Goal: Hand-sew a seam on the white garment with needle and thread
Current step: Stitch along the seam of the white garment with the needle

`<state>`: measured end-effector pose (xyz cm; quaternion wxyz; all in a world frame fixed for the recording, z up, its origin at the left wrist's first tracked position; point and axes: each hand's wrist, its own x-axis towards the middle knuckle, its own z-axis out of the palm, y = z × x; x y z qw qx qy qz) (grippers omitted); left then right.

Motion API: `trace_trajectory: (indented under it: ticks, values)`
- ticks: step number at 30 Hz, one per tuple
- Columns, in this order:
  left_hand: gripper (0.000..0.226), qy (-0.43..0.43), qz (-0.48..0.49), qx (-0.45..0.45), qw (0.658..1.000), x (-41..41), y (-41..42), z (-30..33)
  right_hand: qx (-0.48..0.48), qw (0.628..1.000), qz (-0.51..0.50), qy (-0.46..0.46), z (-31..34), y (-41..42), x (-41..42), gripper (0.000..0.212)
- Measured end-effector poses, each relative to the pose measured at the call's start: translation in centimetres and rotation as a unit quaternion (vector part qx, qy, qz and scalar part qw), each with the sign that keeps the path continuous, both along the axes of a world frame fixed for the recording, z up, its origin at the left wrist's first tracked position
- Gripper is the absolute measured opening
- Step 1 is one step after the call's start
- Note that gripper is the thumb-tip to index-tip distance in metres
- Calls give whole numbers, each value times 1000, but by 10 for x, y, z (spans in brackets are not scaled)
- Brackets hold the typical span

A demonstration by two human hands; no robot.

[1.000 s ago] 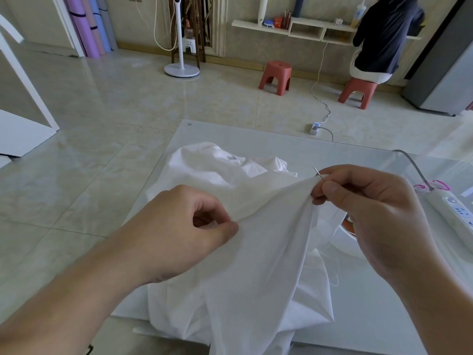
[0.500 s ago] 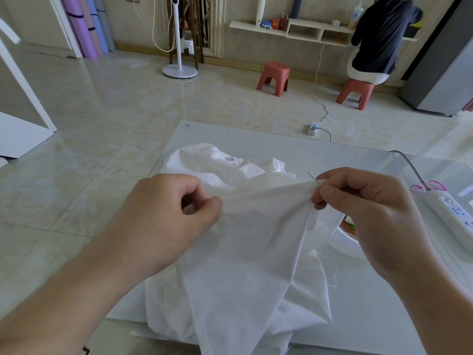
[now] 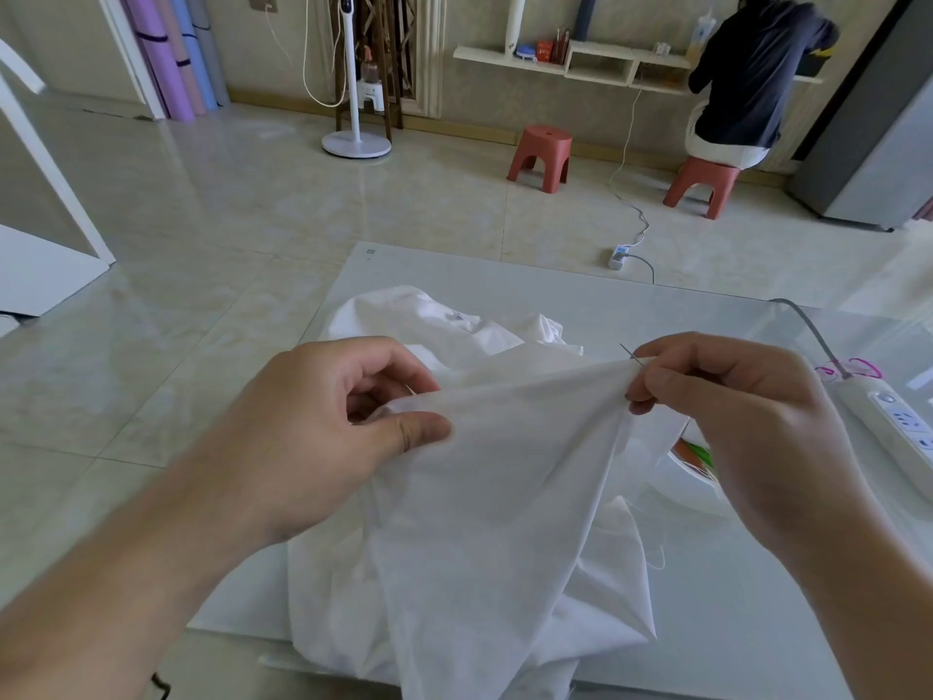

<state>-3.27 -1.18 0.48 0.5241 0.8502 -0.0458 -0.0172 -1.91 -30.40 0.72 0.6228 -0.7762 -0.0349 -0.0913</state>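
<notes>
The white garment [image 3: 505, 497] lies bunched on a white table [image 3: 707, 623], with one edge lifted and stretched between my hands. My left hand [image 3: 323, 421] pinches that edge between thumb and curled fingers at its left end. My right hand [image 3: 732, 411] pinches the right end of the edge together with a thin needle [image 3: 631, 354], whose tip pokes up and to the left past the fingers. A fine white thread [image 3: 656, 558] hangs in a loop beside the cloth below my right hand.
A white power strip [image 3: 893, 421] with a grey cable lies at the table's right edge. A white dish [image 3: 679, 490] with orange and green items sits behind my right hand. Beyond the table: tiled floor, two red stools, a fan stand, a seated person facing away.
My left hand has shifted its pinch along the edge: to the left, then slightly back. The right hand has held still with the needle.
</notes>
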Motion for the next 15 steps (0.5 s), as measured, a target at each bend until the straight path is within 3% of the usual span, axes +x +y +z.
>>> trace_trajectory:
  ticks: [9, 15]
  values:
    - [20, -7, 57, -14, 998, 10, 6, -8, -14, 1000, -7, 3, -6, -1, 5, 26]
    - [33, 7, 28, -15, 999, 11, 13, -7, -18, 1000, -23, 10, -8, -3, 7, 25]
